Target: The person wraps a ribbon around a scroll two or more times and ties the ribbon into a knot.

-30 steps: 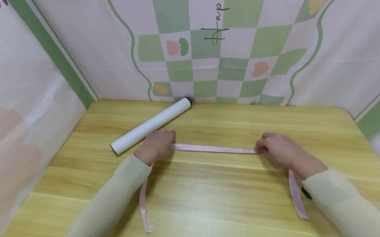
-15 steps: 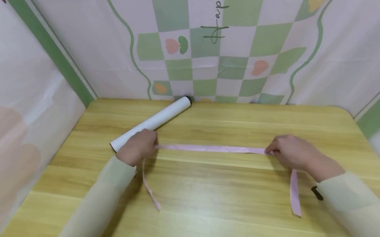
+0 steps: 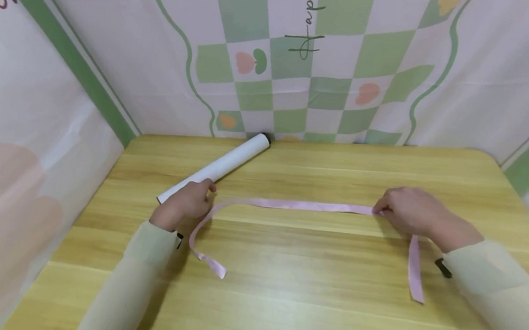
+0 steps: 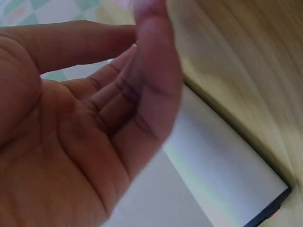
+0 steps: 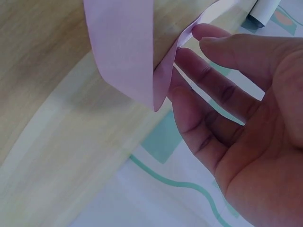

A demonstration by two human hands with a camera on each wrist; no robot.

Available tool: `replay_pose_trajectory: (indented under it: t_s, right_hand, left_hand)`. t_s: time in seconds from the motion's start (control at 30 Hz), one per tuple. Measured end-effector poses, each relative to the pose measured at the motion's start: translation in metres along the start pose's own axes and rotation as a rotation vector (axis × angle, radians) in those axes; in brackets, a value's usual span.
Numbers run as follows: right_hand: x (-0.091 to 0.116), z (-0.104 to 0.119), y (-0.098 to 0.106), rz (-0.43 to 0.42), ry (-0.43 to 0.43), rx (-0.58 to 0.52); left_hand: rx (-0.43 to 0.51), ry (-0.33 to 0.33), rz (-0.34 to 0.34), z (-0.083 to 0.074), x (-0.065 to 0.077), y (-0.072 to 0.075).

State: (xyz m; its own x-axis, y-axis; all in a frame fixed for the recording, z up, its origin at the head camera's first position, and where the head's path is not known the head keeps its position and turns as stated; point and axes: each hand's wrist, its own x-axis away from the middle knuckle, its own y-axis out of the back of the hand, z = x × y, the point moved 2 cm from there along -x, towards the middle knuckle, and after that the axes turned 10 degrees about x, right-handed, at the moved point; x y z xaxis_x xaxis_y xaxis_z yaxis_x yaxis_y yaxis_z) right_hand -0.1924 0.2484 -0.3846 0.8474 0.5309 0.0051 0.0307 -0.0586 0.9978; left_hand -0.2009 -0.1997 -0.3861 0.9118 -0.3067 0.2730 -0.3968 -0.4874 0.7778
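A pink ribbon [image 3: 301,205] runs across the wooden table, its left part curving loosely toward the front. My right hand [image 3: 415,211] pinches it between thumb and fingers, and a short tail hangs down below the wrist. In the right wrist view the ribbon [image 5: 124,52] folds over close to the fingertips. My left hand [image 3: 189,200] holds nothing; its fingers are loosely bent beside the ribbon's curve. In the left wrist view, the left hand [image 4: 94,109] shows a bare palm, with a white tube [image 4: 222,151] behind it.
The white tube [image 3: 231,163], dark at its ends, lies slantwise at the back left of the wooden table [image 3: 281,294], partly hidden by my left hand. A printed cloth [image 3: 332,60] with green checks hangs along the table's back edge.
My left hand has moved left along the ribbon and let go of it, and that end now lies in a loose curve. The right hand has shifted slightly right, still pinching the ribbon.
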Motion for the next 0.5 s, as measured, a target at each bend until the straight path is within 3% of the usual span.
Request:
replay_pose_trajectory:
  t_s: [0.13, 0.33, 0.5]
  right_hand:
    - [0.000, 0.000, -0.001, -0.008, 0.007, 0.010]
    - [0.000, -0.001, -0.002, -0.024, 0.012, 0.015]
    - [0.000, 0.000, -0.003, -0.024, 0.013, 0.013]
  left_hand:
    - [-0.063, -0.002, -0.016, 0.000, 0.002, -0.002]
    - [-0.119, -0.073, -0.144, -0.009, 0.000, -0.003]
    - [-0.162, -0.060, -0.151, -0.010, -0.004, -0.007]
